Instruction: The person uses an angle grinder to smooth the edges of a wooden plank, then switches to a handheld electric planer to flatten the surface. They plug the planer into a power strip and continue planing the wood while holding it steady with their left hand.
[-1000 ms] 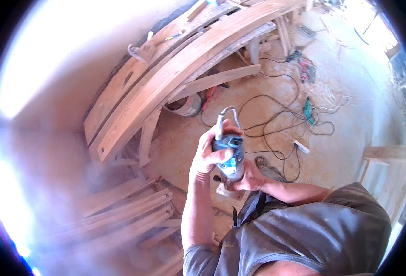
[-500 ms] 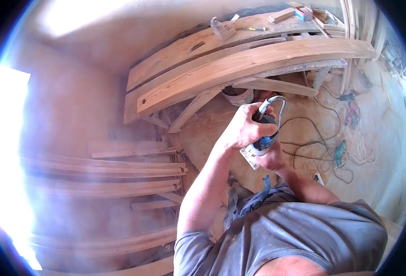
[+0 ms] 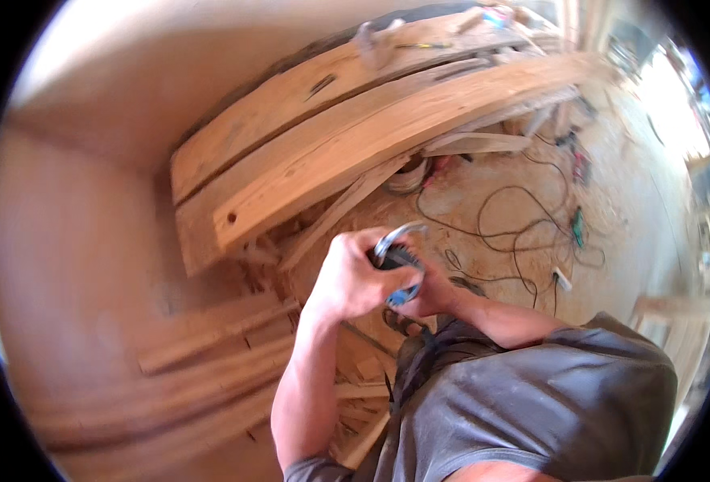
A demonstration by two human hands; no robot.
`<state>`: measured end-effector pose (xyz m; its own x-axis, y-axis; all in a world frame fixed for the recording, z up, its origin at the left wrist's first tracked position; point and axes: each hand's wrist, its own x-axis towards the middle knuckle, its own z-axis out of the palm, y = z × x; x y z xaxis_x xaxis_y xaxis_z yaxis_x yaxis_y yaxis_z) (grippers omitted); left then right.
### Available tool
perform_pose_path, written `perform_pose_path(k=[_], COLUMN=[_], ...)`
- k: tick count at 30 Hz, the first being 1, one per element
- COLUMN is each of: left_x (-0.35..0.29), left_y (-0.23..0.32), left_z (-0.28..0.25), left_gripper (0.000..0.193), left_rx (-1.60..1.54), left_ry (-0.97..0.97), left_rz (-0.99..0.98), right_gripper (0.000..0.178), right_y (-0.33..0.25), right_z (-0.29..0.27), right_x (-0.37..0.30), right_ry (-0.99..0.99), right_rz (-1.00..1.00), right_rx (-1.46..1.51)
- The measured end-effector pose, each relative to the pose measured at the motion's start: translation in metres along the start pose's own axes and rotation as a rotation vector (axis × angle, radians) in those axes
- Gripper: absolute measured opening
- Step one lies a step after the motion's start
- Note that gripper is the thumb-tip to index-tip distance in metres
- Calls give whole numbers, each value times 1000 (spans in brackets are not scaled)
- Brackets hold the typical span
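Since 0.5 s ago, both hands carried the tool (image 3: 396, 269) lower, below the beam (image 3: 387, 153). Left hand (image 3: 353, 277) and right hand (image 3: 431, 293) grip it.

L hand (image 3: 353, 277) raised in front of chest, fingers curled shut, forearm bare & bent up from elbow. R hand (image 3: 431, 293) just beside it, touching, fingers also curled, forearm crossing from right.

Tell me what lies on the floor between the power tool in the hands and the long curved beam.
In the head view, between the power tool and the curved beam lies a loose wooden slat on the sawdust-covered floor.
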<state>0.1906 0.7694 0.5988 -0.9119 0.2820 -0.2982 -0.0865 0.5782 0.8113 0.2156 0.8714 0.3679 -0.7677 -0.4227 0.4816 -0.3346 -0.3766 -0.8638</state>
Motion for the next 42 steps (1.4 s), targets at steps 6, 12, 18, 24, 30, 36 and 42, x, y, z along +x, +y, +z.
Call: perform_pose_path(k=[6, 12, 18, 24, 30, 36, 42], left_x=[134, 263, 289, 259, 248, 200, 210], left_y=[185, 263, 158, -54, -277, -492, -544], left_z=[127, 250, 243, 149, 26, -51, -67], left_gripper=[42, 66, 88, 88, 88, 70, 68], left_rx=[265, -157, -140, -548, -275, -450, -655], left_ry=[-149, -123, -110, -218, 287, 712, 545], left_rz=[145, 144, 366, 307, -167, -639, -840], right_gripper=[67, 60, 69, 69, 73, 72, 71], right_y=[-132, -154, -91, 48, 130, 164, 198], right_z=[-240, -423, -385, -222, -206, -160, -112], right_x=[-25, -33, -50, -31, -3, 5, 0], right_ry=[176, 475, 512, 718, 1203, 1740, 2026], right_rz=[90, 36, 259, 475, 252, 504, 524], right_rx=[-171, -247, -209, -206, -387, -526, -378])
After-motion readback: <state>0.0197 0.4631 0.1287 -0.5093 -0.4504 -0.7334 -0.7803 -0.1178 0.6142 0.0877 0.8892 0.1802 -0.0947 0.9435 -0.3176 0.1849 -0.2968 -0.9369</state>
